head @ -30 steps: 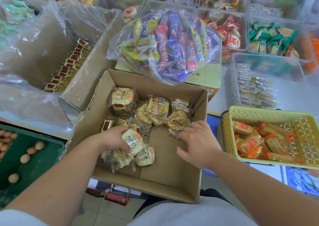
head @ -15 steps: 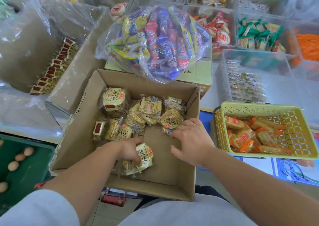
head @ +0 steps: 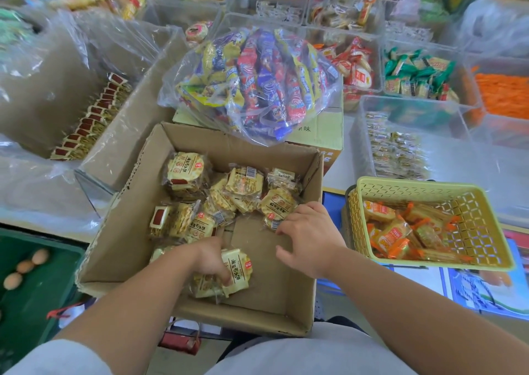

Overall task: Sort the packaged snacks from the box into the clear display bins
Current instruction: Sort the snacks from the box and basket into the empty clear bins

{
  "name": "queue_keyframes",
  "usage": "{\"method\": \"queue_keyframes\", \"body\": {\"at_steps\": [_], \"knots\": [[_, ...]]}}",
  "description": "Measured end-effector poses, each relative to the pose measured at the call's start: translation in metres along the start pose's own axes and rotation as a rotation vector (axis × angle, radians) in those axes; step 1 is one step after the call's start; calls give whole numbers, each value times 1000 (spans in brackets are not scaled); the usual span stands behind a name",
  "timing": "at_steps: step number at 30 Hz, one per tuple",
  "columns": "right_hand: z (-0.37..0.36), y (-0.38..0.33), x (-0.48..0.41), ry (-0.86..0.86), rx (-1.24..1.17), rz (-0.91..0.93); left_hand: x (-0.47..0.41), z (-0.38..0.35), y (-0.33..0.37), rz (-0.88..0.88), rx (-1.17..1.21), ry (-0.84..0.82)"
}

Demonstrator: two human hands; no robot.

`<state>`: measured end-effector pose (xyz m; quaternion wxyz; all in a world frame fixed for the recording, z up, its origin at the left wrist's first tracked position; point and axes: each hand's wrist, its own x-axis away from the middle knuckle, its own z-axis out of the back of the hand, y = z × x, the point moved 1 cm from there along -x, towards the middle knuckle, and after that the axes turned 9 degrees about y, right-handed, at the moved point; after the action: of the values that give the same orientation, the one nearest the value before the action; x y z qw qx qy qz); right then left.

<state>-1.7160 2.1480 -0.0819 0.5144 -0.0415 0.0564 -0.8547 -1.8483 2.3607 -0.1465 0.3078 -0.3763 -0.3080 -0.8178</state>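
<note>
Lower middle, the left hand (head: 210,260) clamps curled fingers round a bunch of yellow snack packets (head: 236,271), likely gathering several for one trip. The right hand (head: 310,237) bends its fingers over the loose packets (head: 243,185) left in the cardboard box (head: 123,231); whether they pinch one I cannot tell. The clear bins (head: 469,157) wait at upper right.

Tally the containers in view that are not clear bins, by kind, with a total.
Cardboard boxes: 3 (open box, box under the bag, lined box)
Yellow basket: 1
Green crate: 1
Total: 5
</note>
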Motion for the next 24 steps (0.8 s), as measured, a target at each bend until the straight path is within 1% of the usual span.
{"method": "queue_keyframes", "body": {"at_steps": [2,5,8,10,12,14,15,17,20,22,24], "knots": [[1,0,1,1,-3,8,9,2,-2,-13,92,68],[2,2,1,24,-21,14,27,12,-1,-7,363,214],[2,2,2,48,-61,33,49,24,5,-12,769,351],[5,5,3,64,-127,47,67,29,16,-27,1059,378],[10,12,4,83,-331,29,86,32,35,-75,1284,389],[21,24,6,99,-637,-41,101,34,58,-128,1471,393],[28,33,7,123,-756,-68,107,35,71,-152,1530,399],[43,54,8,203,-869,-71,117,34,99,-170,1579,417],[67,96,10,252,-912,-20,124,23,144,-164,1568,417],[84,125,15,260,-949,24,124,14,177,-169,1522,374],[101,154,22,283,-918,109,122,7,210,-186,1453,311]]}}
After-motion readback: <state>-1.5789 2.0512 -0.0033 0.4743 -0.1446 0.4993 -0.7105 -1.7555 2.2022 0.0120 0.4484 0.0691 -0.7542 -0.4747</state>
